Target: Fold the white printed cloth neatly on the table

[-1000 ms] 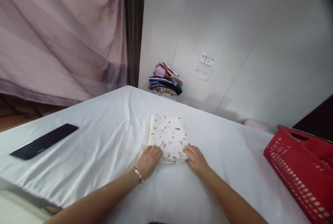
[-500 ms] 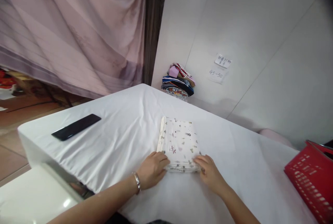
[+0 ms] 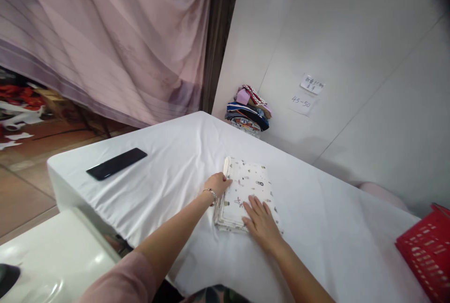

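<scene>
A folded white cloth [image 3: 248, 178] with a small scattered print lies on the white-covered table [image 3: 168, 176], its layers showing along the near edge. My left hand [image 3: 217, 185] grips the cloth's left edge, fingers closed at the fold; a silver bracelet circles that wrist. Flat on the lower right of the cloth rests my right hand [image 3: 260, 222], its fingers spread. Part of the cloth's near right corner is hidden under that hand.
A black phone [image 3: 117, 163] lies to the left. Folded clothes [image 3: 249, 110] are stacked at the far corner by the wall. A red basket [image 3: 427, 251] stands at the right. Pink curtains [image 3: 116, 35] hang behind, and a white glossy surface [image 3: 52, 256] is lower left.
My left hand has moved up from the near left corner to the cloth's left edge. My right hand has gone from the near right corner to lying flat on top.
</scene>
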Motion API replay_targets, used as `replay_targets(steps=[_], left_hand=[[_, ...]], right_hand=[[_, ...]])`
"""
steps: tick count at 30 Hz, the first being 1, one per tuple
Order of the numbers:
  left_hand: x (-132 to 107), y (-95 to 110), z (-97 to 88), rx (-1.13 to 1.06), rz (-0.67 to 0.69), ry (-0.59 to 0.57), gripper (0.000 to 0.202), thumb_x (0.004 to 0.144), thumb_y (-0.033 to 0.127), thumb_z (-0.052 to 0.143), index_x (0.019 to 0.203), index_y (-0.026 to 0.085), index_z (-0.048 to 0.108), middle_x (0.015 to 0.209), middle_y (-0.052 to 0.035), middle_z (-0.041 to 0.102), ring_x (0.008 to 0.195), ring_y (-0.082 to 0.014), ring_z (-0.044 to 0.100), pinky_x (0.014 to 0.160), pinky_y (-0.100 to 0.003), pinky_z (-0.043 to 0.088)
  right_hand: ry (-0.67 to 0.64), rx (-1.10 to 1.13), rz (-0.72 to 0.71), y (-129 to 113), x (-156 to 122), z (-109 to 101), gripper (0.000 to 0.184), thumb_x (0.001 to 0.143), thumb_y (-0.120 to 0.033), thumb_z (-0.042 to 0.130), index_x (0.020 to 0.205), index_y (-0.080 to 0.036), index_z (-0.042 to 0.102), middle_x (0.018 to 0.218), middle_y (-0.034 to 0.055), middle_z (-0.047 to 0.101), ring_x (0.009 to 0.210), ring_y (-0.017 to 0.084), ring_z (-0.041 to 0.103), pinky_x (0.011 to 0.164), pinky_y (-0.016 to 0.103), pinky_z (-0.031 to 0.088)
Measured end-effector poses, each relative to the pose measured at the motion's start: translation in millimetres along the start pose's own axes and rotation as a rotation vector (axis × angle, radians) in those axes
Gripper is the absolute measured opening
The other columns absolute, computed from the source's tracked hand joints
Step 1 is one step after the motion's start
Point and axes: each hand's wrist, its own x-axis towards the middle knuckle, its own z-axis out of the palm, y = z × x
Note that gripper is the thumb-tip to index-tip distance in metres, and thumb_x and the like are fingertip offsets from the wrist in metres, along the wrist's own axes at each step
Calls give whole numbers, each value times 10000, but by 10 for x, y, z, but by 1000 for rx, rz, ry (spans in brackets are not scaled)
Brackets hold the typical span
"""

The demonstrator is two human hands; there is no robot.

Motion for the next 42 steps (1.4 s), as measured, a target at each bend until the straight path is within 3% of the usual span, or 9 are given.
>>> replay_targets(steps=[7, 12, 17, 20, 25, 29, 35, 42], left_hand=[[4, -33, 29, 22, -38, 5, 138, 723, 309, 498, 771, 212, 583, 844, -45, 663, 786, -194, 597, 596, -261, 380], [4, -90, 17, 20, -43, -11, 142, 724, 321, 495, 736, 209, 581, 789, -42, 669, 747, -187, 605, 587, -257, 388], [189, 73, -13, 33, -34, -13, 314, 720, 498, 499, 742, 199, 593, 833, -78, 671, 806, -228, 614, 635, -287, 408], [287, 131, 3, 37, -49, 6, 279, 741, 443, 484, 783, 191, 597, 859, -93, 671, 804, -232, 619, 632, -294, 416], [295, 41, 55, 45, -62, 49, 219, 770, 304, 430, 858, 185, 592, 902, -96, 668, 823, -215, 617, 621, -281, 415], [367, 51, 38, 52, -66, 48, 224, 754, 326, 464, 858, 185, 605, 899, -95, 675, 831, -213, 621, 626, -272, 416], [694, 265, -9, 39, -62, 60, 354, 734, 485, 499, 847, 173, 622, 936, -128, 671, 927, -252, 603, 688, -291, 419], [831, 141, 72, -25, -131, 131, 294, 817, 342, 382, 915, 165, 595, 984, -125, 658, 904, -225, 611, 658, -282, 418]], right_hand=[[45, -21, -12, 8, -17, 15, 521, 911, -486, 241, 1359, -235, 331, 1451, 48, 214, 1340, 235, 158, 1072, 466, 154], [66, -18, -29, 10, -24, 42, 505, 910, -471, 269, 1359, -249, 330, 1446, 42, 227, 1334, 239, 178, 1070, 466, 169], [69, -26, -30, 10, -19, 57, 497, 912, -463, 268, 1356, -252, 337, 1446, 35, 228, 1336, 239, 172, 1068, 467, 175], [75, -38, -30, 4, -22, 62, 489, 914, -454, 268, 1353, -253, 344, 1444, 35, 235, 1334, 239, 179, 1065, 468, 188], [129, -54, -56, 23, -30, 97, 477, 909, -442, 298, 1346, -259, 354, 1432, 45, 272, 1324, 245, 214, 1054, 482, 217], [116, -57, -57, 41, -23, 126, 482, 911, -448, 279, 1354, -268, 338, 1442, 28, 243, 1328, 245, 200, 1057, 481, 215], [106, -54, -56, 31, -24, 114, 479, 912, -446, 275, 1360, -285, 325, 1448, 8, 212, 1331, 246, 188, 1063, 477, 207], [104, -48, -68, 27, -29, 106, 482, 909, -442, 286, 1364, -285, 315, 1447, 6, 210, 1330, 255, 189, 1058, 493, 216]])
